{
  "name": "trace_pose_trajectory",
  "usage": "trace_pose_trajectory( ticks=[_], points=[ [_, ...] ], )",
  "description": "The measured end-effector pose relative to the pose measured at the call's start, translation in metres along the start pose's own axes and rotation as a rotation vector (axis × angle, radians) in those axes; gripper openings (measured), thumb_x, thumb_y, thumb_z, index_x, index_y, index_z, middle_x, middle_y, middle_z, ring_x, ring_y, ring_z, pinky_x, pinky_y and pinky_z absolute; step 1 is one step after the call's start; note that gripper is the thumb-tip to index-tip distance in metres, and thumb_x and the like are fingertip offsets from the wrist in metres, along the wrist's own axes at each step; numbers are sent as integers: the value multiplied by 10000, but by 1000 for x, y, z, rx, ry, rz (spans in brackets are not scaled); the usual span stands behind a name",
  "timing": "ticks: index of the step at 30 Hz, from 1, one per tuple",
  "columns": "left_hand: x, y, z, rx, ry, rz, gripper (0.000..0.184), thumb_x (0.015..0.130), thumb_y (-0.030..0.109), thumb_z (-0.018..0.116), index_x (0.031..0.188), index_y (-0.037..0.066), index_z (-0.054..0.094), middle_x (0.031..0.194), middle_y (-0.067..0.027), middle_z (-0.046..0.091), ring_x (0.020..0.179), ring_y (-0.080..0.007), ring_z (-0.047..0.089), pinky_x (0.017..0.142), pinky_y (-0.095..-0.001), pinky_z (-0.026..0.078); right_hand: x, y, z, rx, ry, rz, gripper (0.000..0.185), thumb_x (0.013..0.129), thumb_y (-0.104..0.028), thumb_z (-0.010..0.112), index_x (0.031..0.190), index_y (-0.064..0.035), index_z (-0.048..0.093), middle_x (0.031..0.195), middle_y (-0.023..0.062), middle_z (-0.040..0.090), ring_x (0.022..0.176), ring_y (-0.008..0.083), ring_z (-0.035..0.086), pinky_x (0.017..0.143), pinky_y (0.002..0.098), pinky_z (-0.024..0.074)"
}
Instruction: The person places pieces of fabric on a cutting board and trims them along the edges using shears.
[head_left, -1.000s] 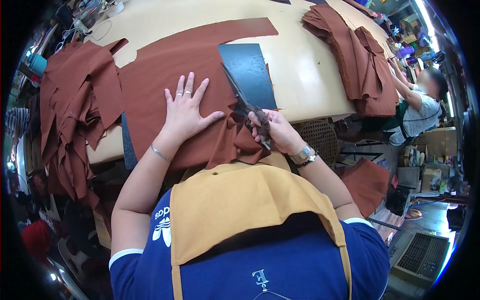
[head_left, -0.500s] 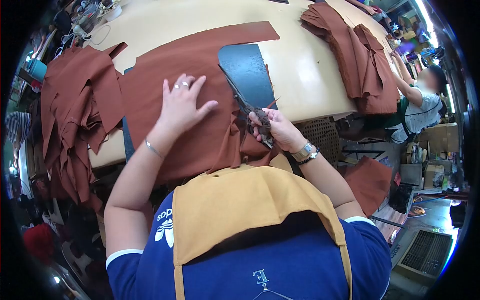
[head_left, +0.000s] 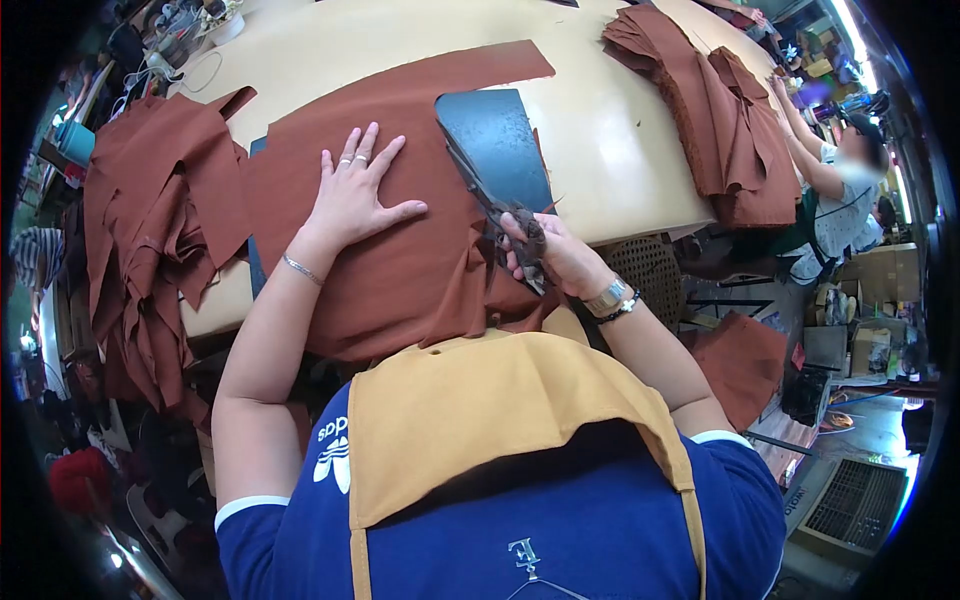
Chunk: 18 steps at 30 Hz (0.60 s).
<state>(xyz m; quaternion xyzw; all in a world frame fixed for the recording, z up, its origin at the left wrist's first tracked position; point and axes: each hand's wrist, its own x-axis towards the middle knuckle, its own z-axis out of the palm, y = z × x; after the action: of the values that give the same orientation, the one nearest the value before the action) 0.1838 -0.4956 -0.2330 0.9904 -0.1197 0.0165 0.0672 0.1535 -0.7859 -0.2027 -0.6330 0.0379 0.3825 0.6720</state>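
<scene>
My left hand (head_left: 357,192) lies flat on a large piece of rust-brown fabric (head_left: 400,270), its fingers spread. My right hand (head_left: 552,255) is wrapped round the handles of a pair of scissors (head_left: 480,190), which look bound in dark cloth. The scissor blades point away from me, up and to the left, beside the fabric's right edge. Beneath the fabric lies a dark blue board (head_left: 495,135), showing at the right and as a strip at the left. Near the scissors the fabric is bunched in folds that hang over the table's front edge.
A heap of cut rust-brown pieces (head_left: 150,220) hangs over the table's left side. Another stack of fabric (head_left: 680,110) lies at the right of the cream tabletop (head_left: 600,150). Beyond it a co-worker (head_left: 845,190) reaches toward the table. A woven chair (head_left: 640,275) stands below the edge.
My left hand has flattened onto the fabric, its fingers stretching further out. The scissor blades look closer together. The co-worker's arms and head have shifted slightly.
</scene>
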Motion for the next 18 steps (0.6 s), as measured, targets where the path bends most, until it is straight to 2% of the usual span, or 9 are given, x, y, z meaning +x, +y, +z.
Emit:
trace_pose_trajectory(
  ticks=[4,10,11,18],
  points=[
    [-1,-1,0,-4,2,-9,982,712,742,604,1491,224,307,1573,-142,174,1454,-349,138,1102,-659,132,-15,0,-3,46,-19,41,359,882,-460,661,880,-113,572,680,-10,588,572,61,559,537,204,453],
    [-5,4,-2,-1,2,5,993,704,744,609,1492,220,306,1571,-147,181,1454,-353,137,1105,-655,127,-10,-2,1,-101,12,24,365,853,-453,700,903,-108,595,680,-15,591,574,49,558,533,188,440],
    [-7,4,-1,-2,4,3,993,703,743,610,1491,220,307,1571,-148,181,1454,-354,137,1106,-654,126,-9,0,1,-113,6,15,321,893,-428,658,879,-123,560,675,-15,600,567,50,563,507,181,423],
    [-9,2,-1,-12,13,-5,988,701,737,615,1489,223,313,1570,-150,184,1453,-358,134,1113,-643,124,-14,5,-4,-69,6,3,315,893,-420,662,885,-118,571,672,-11,599,546,51,559,496,184,430]
  ],
)
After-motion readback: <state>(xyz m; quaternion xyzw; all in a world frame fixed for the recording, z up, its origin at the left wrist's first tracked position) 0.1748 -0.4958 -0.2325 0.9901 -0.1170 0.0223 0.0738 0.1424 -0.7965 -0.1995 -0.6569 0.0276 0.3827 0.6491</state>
